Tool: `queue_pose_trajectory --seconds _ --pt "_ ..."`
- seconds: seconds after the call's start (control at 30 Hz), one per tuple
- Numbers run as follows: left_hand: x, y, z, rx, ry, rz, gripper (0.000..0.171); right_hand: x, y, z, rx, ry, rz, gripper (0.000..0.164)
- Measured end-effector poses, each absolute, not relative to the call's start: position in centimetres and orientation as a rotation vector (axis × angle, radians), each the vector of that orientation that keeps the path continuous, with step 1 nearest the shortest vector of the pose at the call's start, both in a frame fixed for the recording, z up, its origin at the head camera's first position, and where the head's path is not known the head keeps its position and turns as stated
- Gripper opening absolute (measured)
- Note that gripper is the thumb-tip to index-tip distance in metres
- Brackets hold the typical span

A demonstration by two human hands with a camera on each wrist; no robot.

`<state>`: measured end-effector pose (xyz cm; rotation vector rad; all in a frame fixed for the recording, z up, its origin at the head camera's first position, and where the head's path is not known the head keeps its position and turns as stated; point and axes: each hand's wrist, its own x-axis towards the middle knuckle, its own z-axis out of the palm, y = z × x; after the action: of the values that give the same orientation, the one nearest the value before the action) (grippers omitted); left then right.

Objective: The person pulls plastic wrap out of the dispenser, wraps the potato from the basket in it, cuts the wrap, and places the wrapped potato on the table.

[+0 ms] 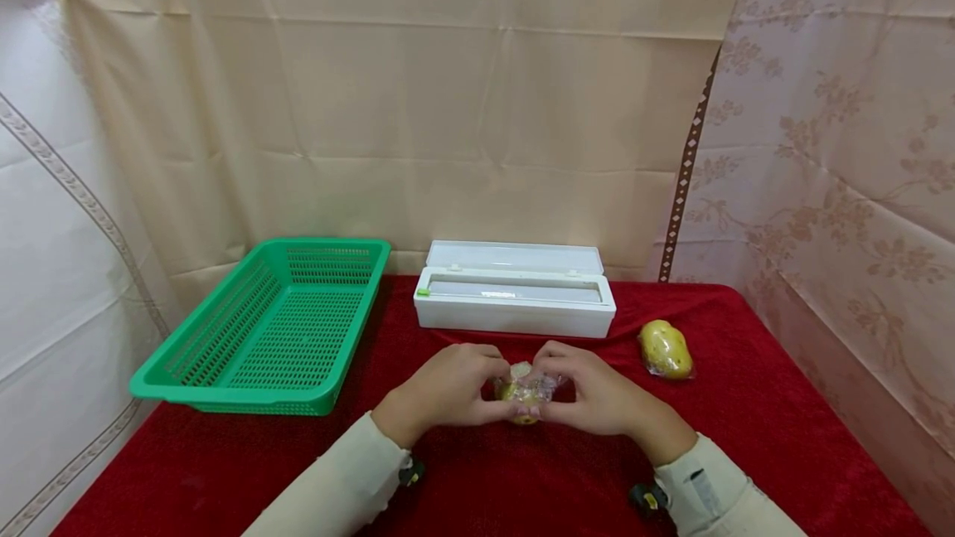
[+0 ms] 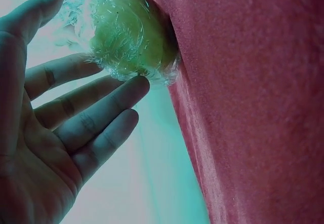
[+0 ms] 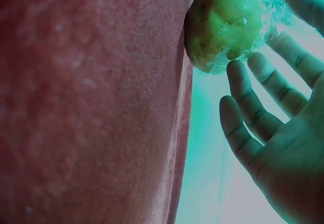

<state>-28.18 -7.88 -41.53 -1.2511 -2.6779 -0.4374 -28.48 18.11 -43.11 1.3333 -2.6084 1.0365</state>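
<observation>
Between the two hands, low over the red cloth, is a yellow potato (image 3: 223, 26) loosely covered in clear cling film (image 1: 539, 388). From the left side, my left hand (image 1: 458, 386) pinches the gathered film with thumb and forefinger. My right hand (image 1: 597, 392) does the same from the right, its thumb close to the left thumb at the near side. In the left wrist view, the remaining fingers (image 2: 91, 120) spread out beside the potato; the right wrist view shows the other fingers (image 3: 258, 110) likewise extended. Film bunches up on top of the potato, partly hidden by the hands.
Behind the hands stands a white cling film dispenser (image 1: 515, 319), lid raised, with a green slider (image 1: 423, 292). Another film-wrapped potato (image 1: 666, 350) lies to the right. A green plastic basket (image 1: 328, 398) sits at the left on the red tablecloth (image 1: 753, 437). Curtains (image 1: 477, 106) hang behind.
</observation>
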Motion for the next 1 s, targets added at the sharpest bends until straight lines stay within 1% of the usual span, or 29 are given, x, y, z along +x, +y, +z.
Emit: queue_pose_trajectory --seconds 0.17,0.47,0.63,0.77,1.0 --pt "-28.14 -7.81 -41.46 -1.244 -2.676 -0.432 0.041 -28.54 18.12 -43.25 1.336 -2.595 1.057 0.014" --pt "-28.21 -7.75 -41.59 -1.23 -2.679 -0.427 0.039 -28.38 18.15 -42.97 1.349 -2.608 1.082 0.017" --pt "-28.16 -7.76 -41.66 -1.205 -2.663 -0.38 0.041 -28.42 18.18 -42.99 1.346 -2.614 1.1 0.013" --pt "-28.26 -7.74 -41.82 -1.205 -2.592 -0.333 0.04 -28.47 18.2 -43.02 1.342 -2.609 1.12 0.012" --pt "-28.29 -7.41 -42.24 -1.181 -2.592 -0.464 0.035 -28.54 18.17 -43.21 1.283 -2.594 1.206 0.012"
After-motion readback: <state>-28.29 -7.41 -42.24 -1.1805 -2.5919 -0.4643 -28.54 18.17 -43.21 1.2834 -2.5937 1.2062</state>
